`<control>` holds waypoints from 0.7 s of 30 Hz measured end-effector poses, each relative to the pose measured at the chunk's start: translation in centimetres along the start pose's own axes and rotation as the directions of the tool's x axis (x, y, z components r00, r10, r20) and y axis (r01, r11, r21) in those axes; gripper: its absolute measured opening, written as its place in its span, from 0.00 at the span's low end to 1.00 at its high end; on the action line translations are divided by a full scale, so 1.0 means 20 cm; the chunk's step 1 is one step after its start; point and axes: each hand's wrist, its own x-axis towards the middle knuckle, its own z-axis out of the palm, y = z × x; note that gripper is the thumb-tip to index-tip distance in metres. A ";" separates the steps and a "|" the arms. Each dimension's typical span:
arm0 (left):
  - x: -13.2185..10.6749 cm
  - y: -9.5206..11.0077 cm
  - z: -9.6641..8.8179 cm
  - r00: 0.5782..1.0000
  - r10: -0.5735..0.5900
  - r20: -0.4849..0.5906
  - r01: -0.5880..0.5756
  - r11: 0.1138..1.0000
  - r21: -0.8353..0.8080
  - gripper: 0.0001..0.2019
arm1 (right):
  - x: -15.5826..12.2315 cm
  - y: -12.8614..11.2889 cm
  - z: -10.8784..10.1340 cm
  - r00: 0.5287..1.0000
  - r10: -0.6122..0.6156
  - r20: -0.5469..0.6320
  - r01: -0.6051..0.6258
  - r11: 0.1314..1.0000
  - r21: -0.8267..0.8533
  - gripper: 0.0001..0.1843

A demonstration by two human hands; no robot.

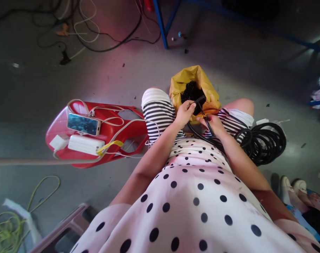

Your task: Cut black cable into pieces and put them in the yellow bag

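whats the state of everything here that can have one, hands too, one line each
left hand, closed on a black tube
right hand, at the tubing, grip partly hidden
yellow bag, open, black material inside
black tubing coil, wound in loops
smartphone, lying screen up
white power bank, lying flat
yellow-green cord, loosely tangled

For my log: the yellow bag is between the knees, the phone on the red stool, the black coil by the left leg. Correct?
Not quite: the head view shows the black coil by the right leg. The yellow bag is between the knees, the phone on the red stool.
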 end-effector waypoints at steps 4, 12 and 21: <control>0.01 -0.03 -0.02 0.996 0.081 0.030 -0.083 0.993 0.083 0.09 | 0.02 -0.01 -0.02 0.999 -0.038 0.008 0.039 0.996 -0.083 0.30; 0.00 0.00 -0.02 0.994 0.094 0.049 -0.099 0.988 0.115 0.08 | 0.05 0.05 -0.01 0.998 -0.022 0.066 0.016 0.995 0.096 0.34; -0.01 0.06 -0.02 0.996 0.060 0.066 -0.072 0.978 0.197 0.04 | 0.06 0.05 -0.01 0.997 -0.036 0.069 0.027 0.991 0.133 0.35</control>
